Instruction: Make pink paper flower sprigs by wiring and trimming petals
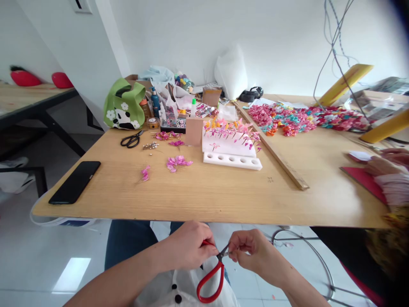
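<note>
My left hand (194,246) is closed on a pair of red-handled scissors (220,256), held over my lap just below the table's front edge. One red loop hangs free beneath the hand, and the blades point right. At the blade tips, my right hand (254,254) is closed, thumb and fingers pinched together. Whatever it pinches is too small or hidden to make out. On the table nearest the hands lie pink petal clusters (178,162) and a smaller pink sprig (145,173). A white foam block with holes (231,160) sits behind, near a row of pink and orange flower sprigs (234,130).
A black phone (75,182) lies at the table's left, with black scissors (131,140) behind it. A green bag (124,104) stands at the back. A wooden strip (275,151) crosses the table beside piled colourful flowers (287,119). Another person's hand (381,164) is at right.
</note>
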`<state>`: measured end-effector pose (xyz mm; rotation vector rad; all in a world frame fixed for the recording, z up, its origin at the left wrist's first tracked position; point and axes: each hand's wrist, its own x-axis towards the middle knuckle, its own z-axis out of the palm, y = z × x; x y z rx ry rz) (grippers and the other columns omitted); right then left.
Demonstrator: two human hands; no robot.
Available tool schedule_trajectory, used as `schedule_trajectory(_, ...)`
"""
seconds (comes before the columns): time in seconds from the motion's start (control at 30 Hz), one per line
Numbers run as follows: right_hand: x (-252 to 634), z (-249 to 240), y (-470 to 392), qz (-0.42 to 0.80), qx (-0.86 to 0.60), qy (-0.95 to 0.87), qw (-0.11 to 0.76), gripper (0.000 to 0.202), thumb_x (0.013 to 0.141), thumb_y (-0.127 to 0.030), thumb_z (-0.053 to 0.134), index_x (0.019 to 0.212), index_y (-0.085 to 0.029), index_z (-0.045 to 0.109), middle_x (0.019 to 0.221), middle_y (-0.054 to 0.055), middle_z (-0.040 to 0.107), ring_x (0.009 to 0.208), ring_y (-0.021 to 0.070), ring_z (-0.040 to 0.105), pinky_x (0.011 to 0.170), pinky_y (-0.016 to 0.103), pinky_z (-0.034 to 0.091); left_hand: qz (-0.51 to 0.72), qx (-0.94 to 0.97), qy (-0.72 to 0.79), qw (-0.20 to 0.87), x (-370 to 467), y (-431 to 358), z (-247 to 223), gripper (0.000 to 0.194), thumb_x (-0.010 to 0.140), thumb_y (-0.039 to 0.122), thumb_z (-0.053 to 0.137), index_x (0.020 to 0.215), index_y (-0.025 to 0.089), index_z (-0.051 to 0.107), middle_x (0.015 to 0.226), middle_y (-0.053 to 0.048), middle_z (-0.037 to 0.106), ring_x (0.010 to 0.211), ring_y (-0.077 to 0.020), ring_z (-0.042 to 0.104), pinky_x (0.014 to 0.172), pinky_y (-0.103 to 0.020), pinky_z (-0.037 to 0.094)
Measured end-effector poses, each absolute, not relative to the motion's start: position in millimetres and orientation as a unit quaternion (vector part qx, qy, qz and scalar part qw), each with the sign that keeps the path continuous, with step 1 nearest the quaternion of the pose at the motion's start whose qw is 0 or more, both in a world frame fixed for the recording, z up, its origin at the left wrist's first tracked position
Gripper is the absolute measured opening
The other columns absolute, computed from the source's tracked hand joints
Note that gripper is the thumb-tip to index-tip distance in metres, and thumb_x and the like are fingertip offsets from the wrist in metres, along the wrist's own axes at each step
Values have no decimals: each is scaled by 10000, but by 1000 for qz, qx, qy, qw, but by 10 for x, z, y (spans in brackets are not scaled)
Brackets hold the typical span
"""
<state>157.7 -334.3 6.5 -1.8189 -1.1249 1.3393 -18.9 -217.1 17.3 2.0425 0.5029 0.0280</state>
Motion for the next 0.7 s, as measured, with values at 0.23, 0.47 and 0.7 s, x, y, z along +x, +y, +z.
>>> schedule_trajectory(0.23, 1646, 60, -3364, 488, -690, -451, 286, 160, 620, -97, 503, 624, -175, 642, 597, -9, 647, 605, 131, 535, 596, 244, 404, 23, 826, 207, 524, -212, -2191, 136, 162, 777, 263, 598, 659, 157, 630, 672, 3, 599, 650, -106, 529, 594, -194, 359)
schedule_trajectory(0.47, 1943, -102, -3594, 445, -728, -408, 325, 172, 799, -317, 573, 782, -175, 670, 774, 57, 702, 768, 202, 622, 704, 296, 469, 3, 765, 303, 568, -298, -2038, 273, 177, 754, 298, 572, 645, 161, 597, 587, 31, 530, 501, -89, 486, 479, -195, 319)
schedule_trajectory(0.7, 1492, -127, -3401, 480, -667, -335, 461, 371, 731, -514, 705, 854, -165, 699, 747, 65, 708, 719, 191, 628, 673, 281, 479, 12, 733, 324, 598, -231, -2044, 209, 189, 739, 322, 564, 639, 162, 573, 522, 37, 506, 442, -94, 481, 435, -190, 326)
